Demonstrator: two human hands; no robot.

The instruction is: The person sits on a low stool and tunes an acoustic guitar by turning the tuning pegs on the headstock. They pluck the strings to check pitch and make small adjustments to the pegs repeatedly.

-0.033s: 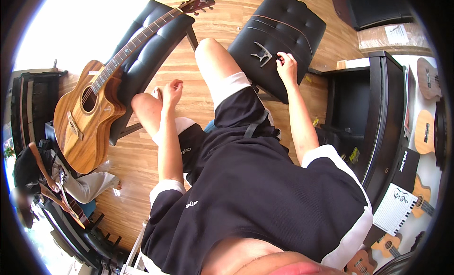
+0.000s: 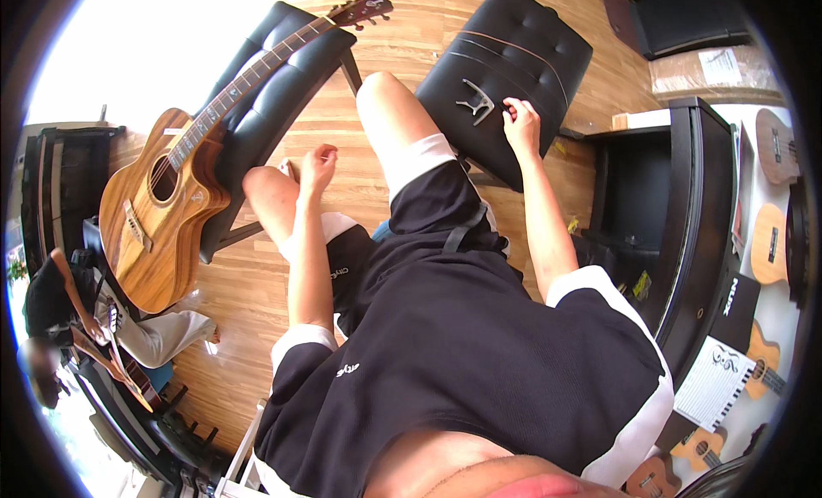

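Note:
My right hand (image 2: 521, 128) is over the near right part of a black tufted bench (image 2: 522, 14). Its fingertips are pinched together by a tiny dark thing, too small to name. Just left of them lies a silver capo (image 2: 478, 102) on the seat, apart from the hand. Thin strings or cords (image 2: 514, 46), one of them brownish, stretch across the same seat. Above my left knee, my left hand (image 2: 318, 166) hangs with its fingers curled in; whatever may be in them is hidden. An acoustic guitar (image 2: 175, 228) leans on a second black bench (image 2: 282, 100), its neck pointing away.
At the far left, another person (image 2: 64, 301) sits with a guitar (image 2: 128, 374). A black cabinet-like piece (image 2: 685, 215) stands on my right, and small ukuleles (image 2: 769, 241) hang beyond it. Wooden floor (image 2: 330, 121) shows between the benches.

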